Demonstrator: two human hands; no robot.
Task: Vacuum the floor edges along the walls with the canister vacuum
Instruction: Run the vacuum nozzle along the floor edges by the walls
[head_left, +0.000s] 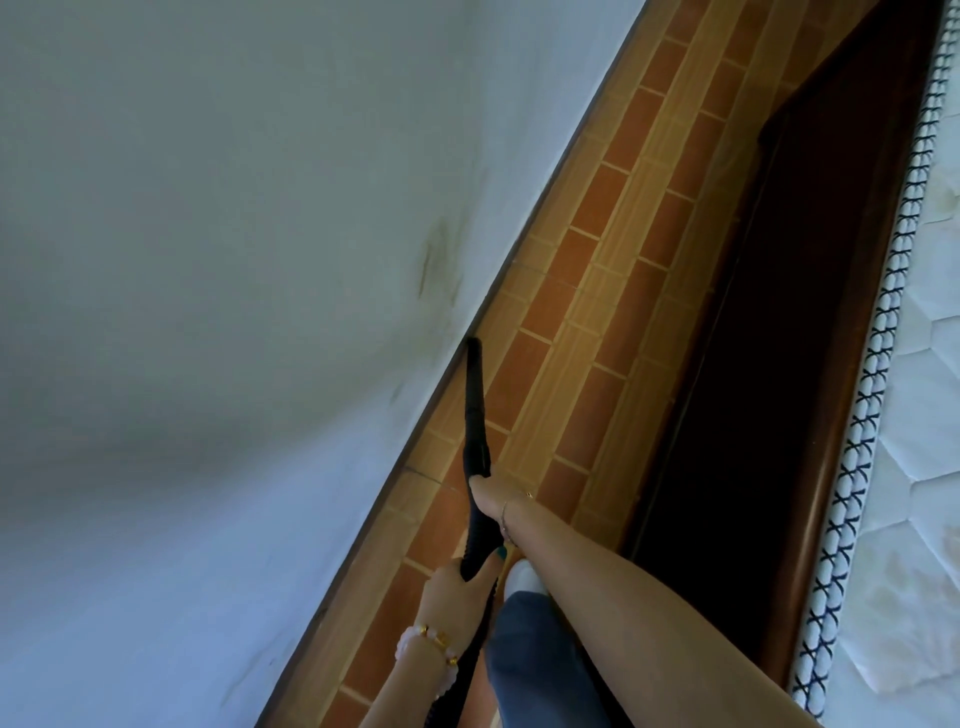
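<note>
Both hands grip the black vacuum hose (475, 540): left hand (451, 590) wrapped round it low, right hand (491, 501) further up near the nozzle (475, 395). Nozzle tip sits at floor (587, 291) edge, touching baseboard (509, 270) under wall (234, 234). Bed frame (769, 364) along floor's opp. edge.
</note>
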